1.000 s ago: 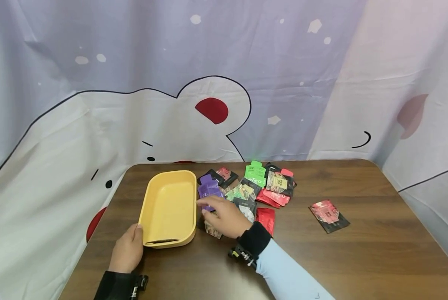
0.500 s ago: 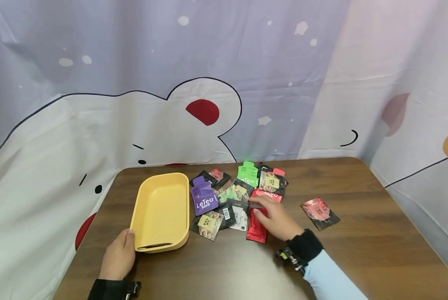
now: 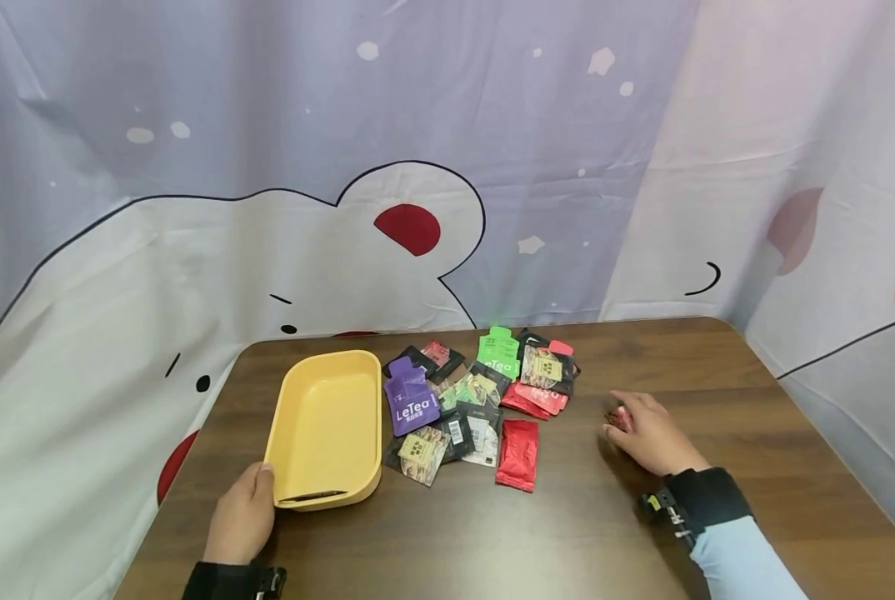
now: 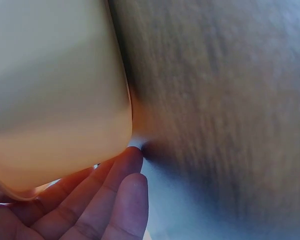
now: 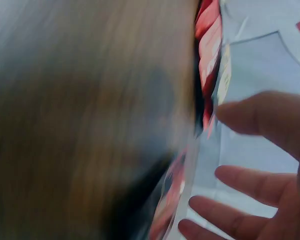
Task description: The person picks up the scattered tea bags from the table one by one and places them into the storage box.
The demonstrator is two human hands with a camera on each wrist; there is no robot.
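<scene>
In the head view, my left hand [image 3: 241,517] holds the near left corner of a yellow plastic tray [image 3: 327,429], and the left wrist view shows its fingers along the tray's outer wall [image 4: 60,160]. A dark strip lies inside the tray's near end. My right hand [image 3: 653,433] is over a red and black tea sachet [image 3: 622,419] right of the pile, covering most of it. In the right wrist view, the thumb and fingers of that hand [image 5: 270,175] are spread apart, with the blurred sachet [image 5: 170,200] close by the fingertips.
Between the tray and my right hand lies a loose pile of tea sachets, among them a purple one [image 3: 412,400], a green one [image 3: 498,354] and a red one [image 3: 518,454]. A printed curtain [image 3: 552,167] hangs behind the wooden table [image 3: 417,550].
My right hand has moved right, from beside the purple sachet, past the red one, to the lone red and black sachet. My left hand stays on the tray.
</scene>
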